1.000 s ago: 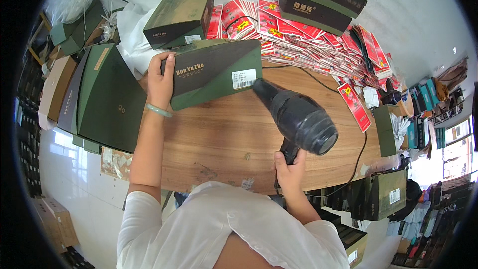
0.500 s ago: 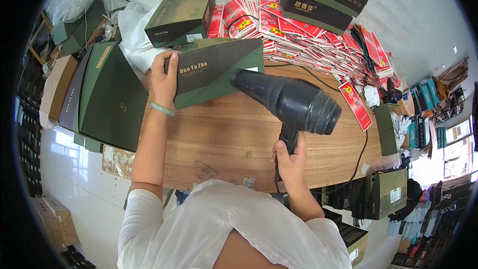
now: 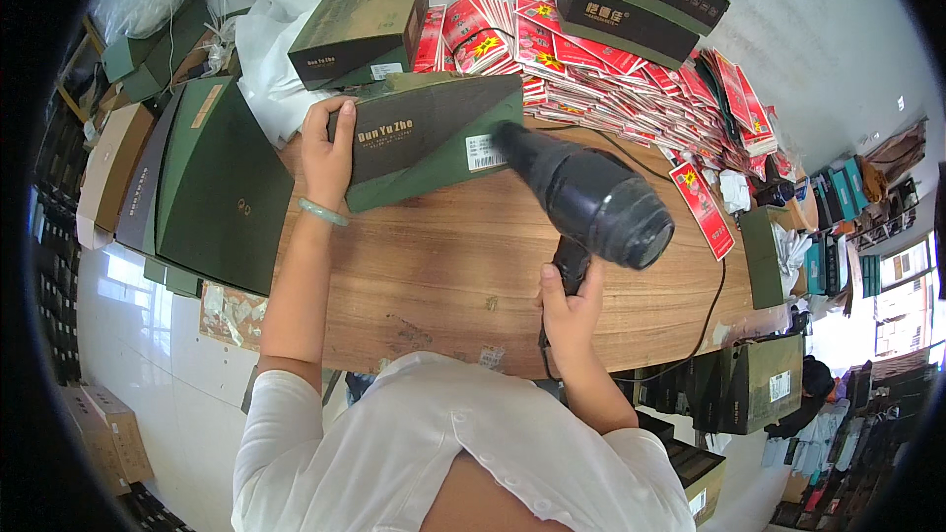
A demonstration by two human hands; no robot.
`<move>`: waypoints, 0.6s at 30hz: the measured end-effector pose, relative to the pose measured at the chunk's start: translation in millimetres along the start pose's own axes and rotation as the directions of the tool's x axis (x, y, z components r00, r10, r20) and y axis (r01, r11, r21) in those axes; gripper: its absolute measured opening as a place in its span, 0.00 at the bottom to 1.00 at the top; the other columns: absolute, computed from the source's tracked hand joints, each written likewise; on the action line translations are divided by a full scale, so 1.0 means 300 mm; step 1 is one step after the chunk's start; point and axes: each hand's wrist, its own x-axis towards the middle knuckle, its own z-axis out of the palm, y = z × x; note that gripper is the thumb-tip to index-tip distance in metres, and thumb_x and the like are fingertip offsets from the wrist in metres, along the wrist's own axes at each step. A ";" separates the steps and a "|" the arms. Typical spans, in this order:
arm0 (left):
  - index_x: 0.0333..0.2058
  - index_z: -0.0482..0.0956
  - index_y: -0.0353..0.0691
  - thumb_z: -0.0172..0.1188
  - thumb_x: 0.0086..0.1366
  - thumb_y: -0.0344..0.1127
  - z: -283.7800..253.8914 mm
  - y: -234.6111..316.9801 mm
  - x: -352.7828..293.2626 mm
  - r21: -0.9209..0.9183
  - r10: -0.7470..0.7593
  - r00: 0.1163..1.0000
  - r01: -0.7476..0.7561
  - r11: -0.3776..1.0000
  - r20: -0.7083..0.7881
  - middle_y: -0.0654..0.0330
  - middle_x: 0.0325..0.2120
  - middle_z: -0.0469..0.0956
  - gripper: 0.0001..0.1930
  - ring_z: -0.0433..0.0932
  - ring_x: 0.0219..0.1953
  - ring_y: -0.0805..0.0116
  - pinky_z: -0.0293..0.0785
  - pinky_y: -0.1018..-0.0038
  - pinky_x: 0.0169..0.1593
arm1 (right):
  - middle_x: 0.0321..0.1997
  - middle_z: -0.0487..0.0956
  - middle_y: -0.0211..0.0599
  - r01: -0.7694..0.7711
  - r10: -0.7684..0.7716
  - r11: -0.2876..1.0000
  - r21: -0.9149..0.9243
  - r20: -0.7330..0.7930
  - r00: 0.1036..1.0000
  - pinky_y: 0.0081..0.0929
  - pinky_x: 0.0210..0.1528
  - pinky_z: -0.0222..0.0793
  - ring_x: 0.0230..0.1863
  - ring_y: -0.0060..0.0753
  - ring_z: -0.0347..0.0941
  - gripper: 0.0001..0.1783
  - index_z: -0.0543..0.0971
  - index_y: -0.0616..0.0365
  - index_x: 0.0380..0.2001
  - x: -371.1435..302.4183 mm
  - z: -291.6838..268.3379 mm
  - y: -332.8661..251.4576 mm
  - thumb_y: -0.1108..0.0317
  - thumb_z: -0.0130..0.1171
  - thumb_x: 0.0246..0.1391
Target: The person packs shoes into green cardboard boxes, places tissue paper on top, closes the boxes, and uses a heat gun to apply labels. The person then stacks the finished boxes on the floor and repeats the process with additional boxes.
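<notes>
My right hand is wrapped round the handle of a black hair dryer. The nozzle points away to the left, over or against the right part of a dark green and black shoe box; whether it touches cannot be told. A white label shows on that box's near side, beside the nozzle. My left hand grips the box at its left end, thumb on the near face and fingers over the top edge. The box stands tilted on the wooden table.
Behind stand another shoe box and two stacked boxes. Red printed cards lie heaped along the wall, with one loose card at the right. A large green box stands left. The dryer's cord runs along the right.
The dryer's nozzle has swung to the right and slightly up along the box, uncovering the white label. My left hand and the box have hardly moved.
</notes>
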 end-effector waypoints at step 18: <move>0.38 0.78 0.34 0.56 0.69 0.38 0.002 -0.028 0.005 -0.022 0.010 1.000 -0.010 1.000 0.007 0.57 0.37 0.78 0.11 0.75 0.42 0.63 0.67 0.72 0.52 | 0.44 0.77 0.38 -0.090 0.085 0.993 0.079 0.064 0.994 0.26 0.47 0.68 0.42 0.27 0.72 0.27 0.70 0.66 0.54 -0.024 0.021 -0.095 0.66 0.66 0.55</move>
